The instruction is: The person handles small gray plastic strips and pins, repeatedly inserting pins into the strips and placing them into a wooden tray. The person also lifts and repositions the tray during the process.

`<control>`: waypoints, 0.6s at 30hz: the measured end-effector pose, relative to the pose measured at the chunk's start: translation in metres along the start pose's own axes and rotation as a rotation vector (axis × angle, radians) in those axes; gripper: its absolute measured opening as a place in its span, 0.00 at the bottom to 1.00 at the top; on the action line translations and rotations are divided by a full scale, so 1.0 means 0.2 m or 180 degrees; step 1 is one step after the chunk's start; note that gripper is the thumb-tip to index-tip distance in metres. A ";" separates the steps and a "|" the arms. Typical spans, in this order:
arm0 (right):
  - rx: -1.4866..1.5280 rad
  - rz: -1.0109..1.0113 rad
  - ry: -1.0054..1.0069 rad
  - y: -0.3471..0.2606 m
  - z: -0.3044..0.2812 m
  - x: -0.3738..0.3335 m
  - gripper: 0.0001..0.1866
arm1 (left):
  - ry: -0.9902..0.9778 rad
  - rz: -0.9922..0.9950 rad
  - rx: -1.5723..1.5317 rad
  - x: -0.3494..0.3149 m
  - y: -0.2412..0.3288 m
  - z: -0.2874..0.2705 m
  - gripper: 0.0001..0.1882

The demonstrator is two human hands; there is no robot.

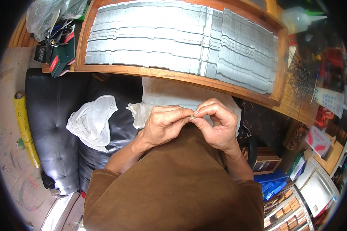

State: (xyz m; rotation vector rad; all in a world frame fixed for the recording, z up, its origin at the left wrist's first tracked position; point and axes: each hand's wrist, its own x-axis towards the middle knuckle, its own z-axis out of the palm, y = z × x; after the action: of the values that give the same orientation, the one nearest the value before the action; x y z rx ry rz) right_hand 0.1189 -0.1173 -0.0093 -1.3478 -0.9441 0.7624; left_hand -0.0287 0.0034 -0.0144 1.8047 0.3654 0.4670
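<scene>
My left hand (pixel 164 124) and my right hand (pixel 219 125) meet in front of my chest, thumbs and forefingers pinched together. A tiny dark, thin piece (pixel 191 116) shows between their fingertips; its kind is too small to make out. Just beyond my hands, a white cloth (pixel 196 94) spreads under the front of a wooden tray (pixel 177 75). Packed rows of thin, silver-grey flat pieces (pixel 154 36) fill this tray. Close to my left wrist lies a crumpled piece of white cloth (pixel 139 114).
A larger white cloth (pixel 93 123) rests on the black padded seat (pixel 54 127) at left. Beyond it are dark green boxes (pixel 61 57) and a clear plastic bag (pixel 46 17). A squeeze bottle (pixel 298 20) stands at far right, near a pile of fine dark bits (pixel 302 79).
</scene>
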 end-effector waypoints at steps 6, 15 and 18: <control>0.0034 -0.0090 0.0016 0.00 0.00 0.00 0.08 | 0.0133 0.0090 -0.0016 -0.01 -0.02 0.02 0.09; -0.0482 -0.0381 -0.0097 -0.04 0.00 0.02 0.07 | 0.0167 0.0156 0.0037 -0.02 -0.04 0.03 0.10; -0.0500 -0.0423 -0.0050 -0.04 0.00 0.02 0.07 | 0.0168 0.0091 0.0010 -0.02 -0.03 0.03 0.10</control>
State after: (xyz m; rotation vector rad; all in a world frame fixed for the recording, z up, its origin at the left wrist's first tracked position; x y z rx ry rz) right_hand 0.1205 -0.1145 -0.0019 -1.4006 -1.1131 0.6084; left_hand -0.0295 -0.0018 -0.0212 1.8052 0.3773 0.5352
